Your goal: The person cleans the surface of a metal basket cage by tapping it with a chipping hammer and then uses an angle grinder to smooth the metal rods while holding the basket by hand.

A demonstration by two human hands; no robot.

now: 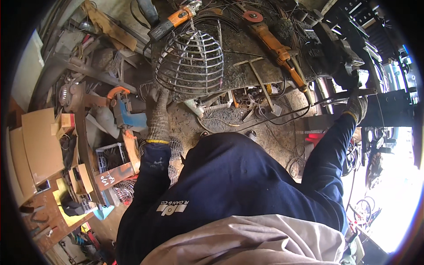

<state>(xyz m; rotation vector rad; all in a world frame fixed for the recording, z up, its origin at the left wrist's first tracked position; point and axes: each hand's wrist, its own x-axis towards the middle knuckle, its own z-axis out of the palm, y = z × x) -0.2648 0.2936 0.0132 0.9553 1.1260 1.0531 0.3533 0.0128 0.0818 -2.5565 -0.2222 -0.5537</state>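
A domed cage of bent metal rods (194, 62) sits on the dark workbench (240, 79) in front of me. My left hand (157, 115), in a grey knit glove with a yellow cuff, is at the cage's lower left edge. Its fingers look stretched out; I cannot tell whether they touch the rim. To the right, my right hand (357, 108), gloved the same way, is closed around a dark metal bar (338, 98). This bar lies just below a shiny metal block (362, 78) by the bench's right end.
Two orange angle grinders (176, 18) (276, 46) lie on the bench, with a T-shaped metal rod (258, 73) nearby. A black cable (282, 115) crosses below the bench edge. At left are a blue clamp-like tool (128, 112), a plastic crate (110, 157) and cardboard (42, 145).
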